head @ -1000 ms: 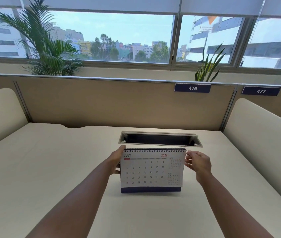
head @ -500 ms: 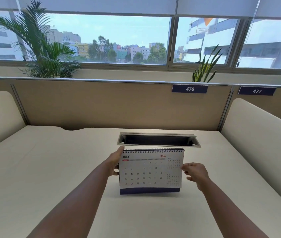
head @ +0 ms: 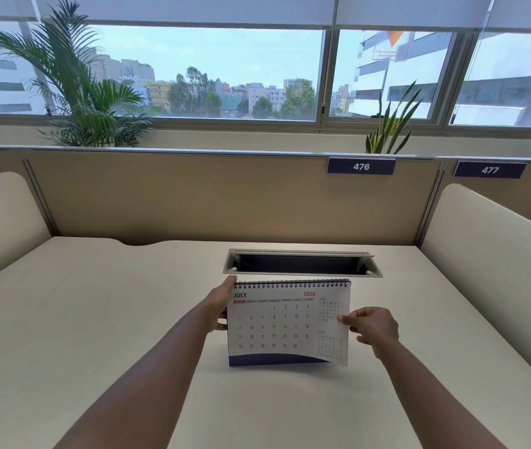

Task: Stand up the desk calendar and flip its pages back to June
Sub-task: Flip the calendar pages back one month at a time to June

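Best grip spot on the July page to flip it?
Probably the free right edge of the July page, from the right. The spiral binds its top, and its lower right corner already lifts off the calendar. The right hand pinches there; the left hand steadies the other side.

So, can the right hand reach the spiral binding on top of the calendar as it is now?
Probably yes. The right hand pinches the July page's right edge, just below the spiral binding, with nothing between them.

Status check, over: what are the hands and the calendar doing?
Left hand braces calendar at its left edge. Right hand pinches July page, right edge. Calendar upright, shows July. Nothing in the way.
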The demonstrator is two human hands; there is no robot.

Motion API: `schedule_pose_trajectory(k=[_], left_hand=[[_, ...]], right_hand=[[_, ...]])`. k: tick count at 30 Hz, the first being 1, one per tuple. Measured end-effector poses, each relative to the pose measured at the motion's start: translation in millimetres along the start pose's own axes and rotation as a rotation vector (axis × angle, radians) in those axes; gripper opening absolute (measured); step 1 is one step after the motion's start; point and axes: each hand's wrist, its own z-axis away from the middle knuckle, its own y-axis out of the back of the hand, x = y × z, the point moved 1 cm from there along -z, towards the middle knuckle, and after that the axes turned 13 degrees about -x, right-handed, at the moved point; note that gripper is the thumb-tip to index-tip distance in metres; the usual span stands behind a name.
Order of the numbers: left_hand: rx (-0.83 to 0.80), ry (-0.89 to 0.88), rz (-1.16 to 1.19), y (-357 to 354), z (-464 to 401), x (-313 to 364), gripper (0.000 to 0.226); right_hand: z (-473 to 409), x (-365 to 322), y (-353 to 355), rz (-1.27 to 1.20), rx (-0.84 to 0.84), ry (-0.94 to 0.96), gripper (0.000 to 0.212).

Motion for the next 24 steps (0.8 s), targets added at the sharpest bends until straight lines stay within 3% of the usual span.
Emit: schedule_pose_trajectory(k=[5, 7, 11, 14, 18, 20, 24], left_hand=[[0.014, 0.000, 0.017, -0.1, -0.4, -0.3, 0.050], [0.008, 0.004, 0.027, 0.5, -1.1, -0.3, 0.056], [0.018, 0.011, 0.041, 3.8, -3.4, -0.2, 0.074], [0.018, 0.029, 0.056, 5.3, -2.7, 0.7, 0.084], [-0.079, 0.045, 0.131, 9.3, -5.0, -1.5, 0.095], [-0.051, 0.052, 0.071, 9.7, -3.5, -1.5, 0.097], [-0.070, 0.032, 0.064, 7.9, 0.9, -0.9, 0.095]], right_hand=[[-5.0, 3.6, 4.6, -0.030, -0.169, 0.034, 0.016], [-4.8, 3.5, 10.1, -0.041, -0.315, 0.059, 0.014], [0.7, 1.8, 21.1, -0.116, -0.612, 0.020, 0.050], [1.8, -6.1, 26.2, -0.305, -0.781, 0.018, 0.073], [0.0, -18.6, 25.0, -0.566, -0.804, 0.082, 0.084], [-0.9, -25.2, 21.9, -0.627, -0.851, 0.136, 0.090], [-0.4, -36.9, 15.7, -0.711, -0.891, 0.205, 0.084]])
